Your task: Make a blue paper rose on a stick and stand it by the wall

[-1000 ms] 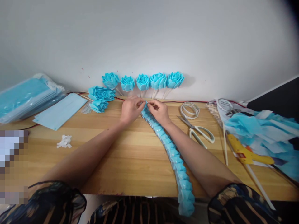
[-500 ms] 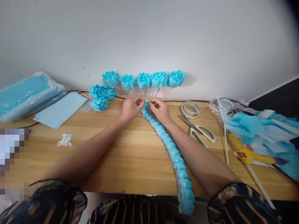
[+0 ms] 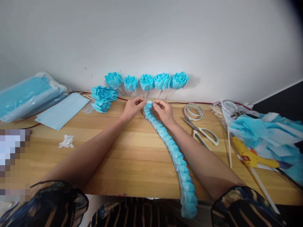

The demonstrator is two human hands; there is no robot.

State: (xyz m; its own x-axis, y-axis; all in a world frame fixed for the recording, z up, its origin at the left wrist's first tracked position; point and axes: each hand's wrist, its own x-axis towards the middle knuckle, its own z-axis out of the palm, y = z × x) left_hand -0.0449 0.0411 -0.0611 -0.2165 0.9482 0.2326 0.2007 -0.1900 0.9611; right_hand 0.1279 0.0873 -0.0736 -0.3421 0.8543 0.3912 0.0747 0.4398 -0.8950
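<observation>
A long strip of overlapping light-blue petals (image 3: 174, 151) curves across the table and hangs over the front edge. My left hand (image 3: 134, 108) pinches the left corner of its far end between thumb and forefinger. At the right corner of that same end, my right hand (image 3: 163, 111) is closed in a pinch, and the strip runs down alongside my right forearm. A pale band shows across the strip's end between my fingertips. Just beyond my hands, several blue fabric roses (image 3: 146, 82) on thin stems lean against the wall.
Scissors (image 3: 200, 130) and tape rolls (image 3: 193, 111) lie to the right. Farther right are a yellow glue gun (image 3: 253, 154) and a heap of blue strips (image 3: 272, 132). Leftward are bagged blue sheets (image 3: 30, 94), loose blue sheets (image 3: 62, 110) and white scraps (image 3: 66, 141).
My fingertips have spread slightly apart at the strip's far end, so more of its pale edge shows between them. The view has shifted a little; the other things stay put.
</observation>
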